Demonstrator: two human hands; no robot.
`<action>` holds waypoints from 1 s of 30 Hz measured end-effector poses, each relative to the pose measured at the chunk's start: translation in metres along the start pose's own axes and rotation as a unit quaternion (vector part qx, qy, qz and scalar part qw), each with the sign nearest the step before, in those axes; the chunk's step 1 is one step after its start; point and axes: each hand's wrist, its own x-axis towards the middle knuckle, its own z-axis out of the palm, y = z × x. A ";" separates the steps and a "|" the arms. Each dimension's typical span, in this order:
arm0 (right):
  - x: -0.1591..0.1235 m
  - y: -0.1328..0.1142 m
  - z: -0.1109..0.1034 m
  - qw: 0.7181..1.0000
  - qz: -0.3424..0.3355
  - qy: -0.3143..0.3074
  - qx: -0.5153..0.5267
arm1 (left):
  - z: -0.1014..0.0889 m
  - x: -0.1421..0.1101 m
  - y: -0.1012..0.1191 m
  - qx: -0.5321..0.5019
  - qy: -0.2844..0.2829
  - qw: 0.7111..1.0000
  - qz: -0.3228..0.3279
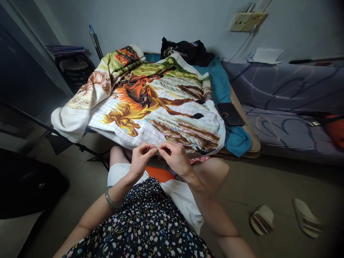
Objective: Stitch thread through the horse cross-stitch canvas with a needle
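Thread (159, 156): thin, pale, a short loop hanging just below centre of frame, between the two hands. Too fine to tell colour or whether a needle is on it.

Left hand (141, 158): fingers curled, thumb and forefinger pinched on the thread at the point where both hands meet. Green bangle (110, 198) on that wrist, lower left of centre.

Right hand (176, 157): fingertips pinched together on the same thread, touching the left fingertips. Remaining fingers folded in.

Both hands held just in front of the near edge of the cross-stitch cloth (158, 107), not resting on it.

Cloth: white gridded fabric, centre of frame, draped over a low surface. Stitched picture of orange and brown horses with flowing manes, green ground toward the top, brown patches along the lower edge; unstitched grid squares show at lower left. Its left end lies rolled and bunched at upper left of centre. No lettering readable on it.

Outward: teal cloth (236, 138) under the right edge; a dark phone (230, 114) lying on it, screen blank. Black bag (192, 51) at top centre behind the cloth. Wall socket (247, 20) at upper right, no legible marking. Paper (267, 55) on the grey bedding (290, 93), writing not readable. Two slippers (285, 218) on the floor, lower right. Flowered dress (145, 225) fills bottom centre.
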 end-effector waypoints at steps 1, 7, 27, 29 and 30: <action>0.000 -0.001 0.000 1.000 0.000 -0.001 -0.005 | 0.001 0.000 0.000 -0.011 0.003 1.000 -0.005; -0.003 -0.001 0.004 0.996 -0.027 0.033 -0.079 | 0.002 0.001 -0.001 -0.026 0.017 0.999 -0.018; -0.005 0.000 0.001 0.984 -0.079 0.089 -0.134 | 0.005 0.000 0.015 -0.165 -0.094 0.980 -0.055; -0.007 -0.004 0.000 0.980 -0.137 0.073 -0.123 | 0.004 0.001 0.009 -0.101 -0.203 0.970 -0.089; -0.008 -0.006 -0.001 0.977 -0.160 0.064 -0.121 | 0.004 0.001 0.006 -0.061 -0.260 0.960 -0.086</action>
